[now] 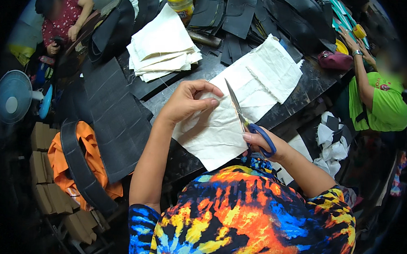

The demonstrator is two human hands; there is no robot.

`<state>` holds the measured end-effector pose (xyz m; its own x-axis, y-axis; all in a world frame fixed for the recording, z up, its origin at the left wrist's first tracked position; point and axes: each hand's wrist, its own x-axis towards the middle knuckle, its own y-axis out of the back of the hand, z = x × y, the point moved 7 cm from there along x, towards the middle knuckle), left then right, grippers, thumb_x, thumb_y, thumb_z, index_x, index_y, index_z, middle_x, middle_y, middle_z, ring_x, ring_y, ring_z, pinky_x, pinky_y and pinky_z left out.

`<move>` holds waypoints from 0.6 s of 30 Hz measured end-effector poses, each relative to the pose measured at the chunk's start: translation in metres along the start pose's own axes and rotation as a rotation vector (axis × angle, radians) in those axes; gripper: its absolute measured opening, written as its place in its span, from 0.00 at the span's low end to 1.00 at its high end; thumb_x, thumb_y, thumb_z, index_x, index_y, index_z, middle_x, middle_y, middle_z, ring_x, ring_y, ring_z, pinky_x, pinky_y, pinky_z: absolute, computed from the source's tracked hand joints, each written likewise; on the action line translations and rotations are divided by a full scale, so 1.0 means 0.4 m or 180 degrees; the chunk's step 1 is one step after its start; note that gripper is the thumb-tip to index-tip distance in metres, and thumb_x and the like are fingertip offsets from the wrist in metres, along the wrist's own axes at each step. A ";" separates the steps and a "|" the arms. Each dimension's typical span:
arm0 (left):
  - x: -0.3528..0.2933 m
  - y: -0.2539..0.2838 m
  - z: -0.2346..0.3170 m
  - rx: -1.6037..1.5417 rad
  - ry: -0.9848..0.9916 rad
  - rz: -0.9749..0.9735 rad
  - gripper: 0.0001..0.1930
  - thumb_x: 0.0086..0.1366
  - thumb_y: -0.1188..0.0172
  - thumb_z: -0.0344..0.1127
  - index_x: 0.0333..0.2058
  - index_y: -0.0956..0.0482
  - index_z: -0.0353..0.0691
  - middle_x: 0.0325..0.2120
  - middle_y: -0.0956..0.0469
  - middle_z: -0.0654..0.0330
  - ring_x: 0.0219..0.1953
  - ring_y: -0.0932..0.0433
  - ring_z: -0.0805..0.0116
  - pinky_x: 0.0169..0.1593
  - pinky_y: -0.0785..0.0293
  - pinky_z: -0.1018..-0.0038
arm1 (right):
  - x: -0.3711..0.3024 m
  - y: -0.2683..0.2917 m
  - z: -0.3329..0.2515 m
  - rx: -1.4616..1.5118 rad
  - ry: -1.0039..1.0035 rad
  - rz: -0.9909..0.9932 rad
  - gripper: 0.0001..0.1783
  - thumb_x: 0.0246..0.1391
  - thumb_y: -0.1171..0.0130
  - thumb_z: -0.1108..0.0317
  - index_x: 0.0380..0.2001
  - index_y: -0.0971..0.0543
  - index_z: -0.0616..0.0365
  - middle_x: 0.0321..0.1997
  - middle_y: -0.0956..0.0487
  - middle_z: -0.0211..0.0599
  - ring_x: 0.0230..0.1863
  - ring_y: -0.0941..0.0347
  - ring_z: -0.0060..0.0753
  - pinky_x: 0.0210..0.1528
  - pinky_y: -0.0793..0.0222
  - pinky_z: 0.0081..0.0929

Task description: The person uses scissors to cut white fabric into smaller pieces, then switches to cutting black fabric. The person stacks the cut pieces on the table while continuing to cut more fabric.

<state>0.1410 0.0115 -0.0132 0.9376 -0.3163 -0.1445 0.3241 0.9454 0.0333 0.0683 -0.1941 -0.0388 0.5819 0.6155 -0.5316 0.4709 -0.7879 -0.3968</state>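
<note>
Tie-dye-patterned shirt (244,221) of orange, yellow, blue and black, with matching short sleeves (143,229)

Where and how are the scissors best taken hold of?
Ideally grip the scissors by the blue handle, from the lower right: its rounded loop, in the right hand, forms the near end; the pointed blades aim forward and left over the white cloth.

"How did the white cloth (212,139) look?"
"It was creased, and its far right end had a frayed edge. It lay slantwise across the black table (293,108)."
"And the scissors (239,111)?"
"They had blue handles and metal blades. The blades were over the cloth, with the tip pointing away and to the left. How widely they opened, I could not tell."
</note>
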 end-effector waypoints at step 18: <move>-0.141 0.044 -0.041 -0.0489 -0.0009 -0.0217 0.12 0.55 0.30 0.25 0.40 0.14 0.37 0.38 0.17 0.63 0.37 0.22 0.80 0.42 0.26 0.81 | 0.082 -0.030 -0.062 -0.0547 0.0561 -0.0363 0.19 0.57 0.34 0.59 0.44 0.19 0.63 0.27 0.29 0.17 0.27 0.40 0.10 0.26 0.47 0.15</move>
<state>0.0918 0.0474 -0.0208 0.9145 -0.3800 -0.1386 0.3640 0.9226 -0.1282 0.0984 -0.1641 -0.0329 0.6181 0.7057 -0.3464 0.6368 -0.7078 -0.3058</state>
